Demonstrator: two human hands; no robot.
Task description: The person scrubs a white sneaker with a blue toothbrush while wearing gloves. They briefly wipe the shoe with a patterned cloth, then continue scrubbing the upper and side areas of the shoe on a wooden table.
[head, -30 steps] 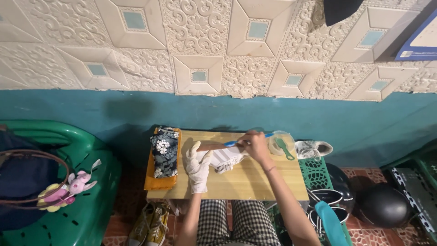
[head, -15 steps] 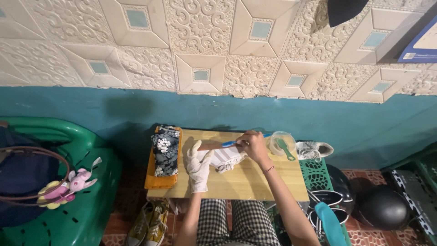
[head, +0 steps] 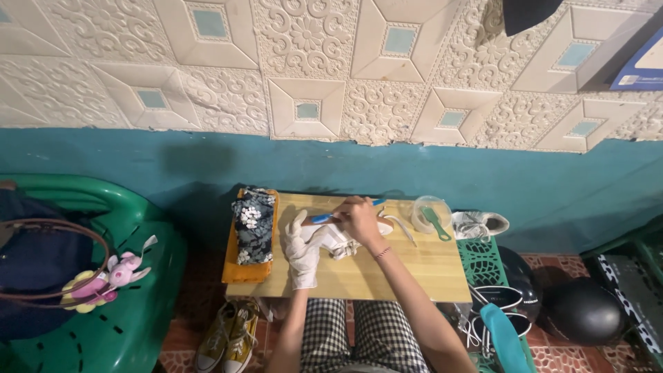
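Note:
My left hand, in a white glove, holds a white sneaker down on the small wooden table. My right hand is bare and grips a blue-handled brush laid across the top of the shoe. The shoe's laces trail to the right.
A dark floral cloth lies on an orange cloth at the table's left end. A clear tub with a green brush stands at the right, another white sneaker beyond it. Green chair left; yellow shoes, helmet on the floor.
My right hand with the brush has shifted left along the shoe, closer to the gloved hand. The view has tilted slightly.

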